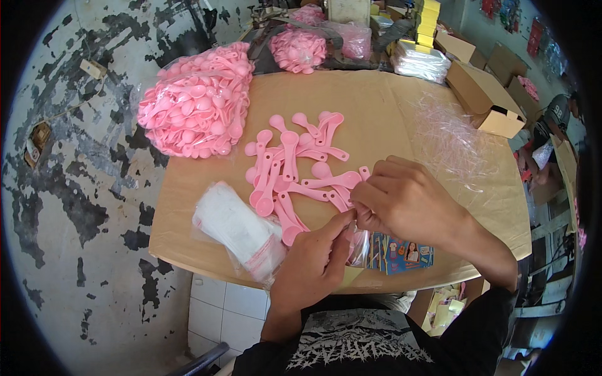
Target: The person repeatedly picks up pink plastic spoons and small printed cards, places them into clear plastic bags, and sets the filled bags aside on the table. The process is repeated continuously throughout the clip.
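Pinching a small clear bag (359, 241) between left hand (313, 263), right hand (404, 200), pink spoons (295, 169) beyond grip.

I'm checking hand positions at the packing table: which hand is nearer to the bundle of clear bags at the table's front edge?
Left. The left hand lies just right of the bundle of clear bags, almost touching; the right hand is farther right, beyond it.

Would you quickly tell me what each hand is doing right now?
Left hand: closed, pinching a small clear bag.
Right hand: closed on the same bag's top, with a pink spoon at its fingertips.
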`<state>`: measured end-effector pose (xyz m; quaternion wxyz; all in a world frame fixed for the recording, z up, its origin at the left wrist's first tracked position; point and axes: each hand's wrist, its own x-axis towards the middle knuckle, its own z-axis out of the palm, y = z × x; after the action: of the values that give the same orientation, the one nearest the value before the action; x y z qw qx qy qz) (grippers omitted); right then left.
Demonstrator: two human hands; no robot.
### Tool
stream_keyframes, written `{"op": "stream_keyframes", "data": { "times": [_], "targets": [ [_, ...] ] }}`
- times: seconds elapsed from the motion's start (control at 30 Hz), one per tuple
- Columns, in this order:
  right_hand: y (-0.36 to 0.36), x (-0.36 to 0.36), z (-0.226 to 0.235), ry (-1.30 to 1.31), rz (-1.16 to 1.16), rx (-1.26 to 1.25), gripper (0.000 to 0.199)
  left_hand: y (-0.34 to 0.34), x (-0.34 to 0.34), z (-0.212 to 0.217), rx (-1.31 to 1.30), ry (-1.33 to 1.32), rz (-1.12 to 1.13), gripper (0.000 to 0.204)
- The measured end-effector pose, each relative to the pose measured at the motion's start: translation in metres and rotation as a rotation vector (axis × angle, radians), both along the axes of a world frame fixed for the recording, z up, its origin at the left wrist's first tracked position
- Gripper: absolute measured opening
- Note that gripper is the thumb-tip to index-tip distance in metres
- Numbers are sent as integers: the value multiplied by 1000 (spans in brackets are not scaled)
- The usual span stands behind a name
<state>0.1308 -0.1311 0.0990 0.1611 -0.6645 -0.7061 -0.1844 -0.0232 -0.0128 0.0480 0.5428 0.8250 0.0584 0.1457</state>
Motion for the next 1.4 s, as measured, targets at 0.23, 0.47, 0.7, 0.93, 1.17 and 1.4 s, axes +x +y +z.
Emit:
{"op": "stream_keyframes", "data": {
  "times": [0.23, 0.47, 0.7, 0.93, 1.17, 1.4],
  "targets": [
    [-37, 22, 21, 682, -41, 176, 5, -4, -2, -12, -757, -140, -44, 31],
    [-142, 141, -67, 375, -473, 4, 20, 2, 9, -28, -705, -212, 115, 28],
    [-113, 100, -35, 616, -542, 480, 29, 9, 9, -44, -716, -162, 213, 24],
    [-25, -3, -30, 1012, -41, -127, 29, -13, 28, -24, -769, -302, 155, 31],
    [-17, -4, -52, 1376, 32, -30, 29, -5, 22, -41, -785, -257, 184, 33],
    [-24, 4, -38, 1347, 85, -56, 24, -11, 21, -47, -713, -342, 213, 29]
  ]
}}
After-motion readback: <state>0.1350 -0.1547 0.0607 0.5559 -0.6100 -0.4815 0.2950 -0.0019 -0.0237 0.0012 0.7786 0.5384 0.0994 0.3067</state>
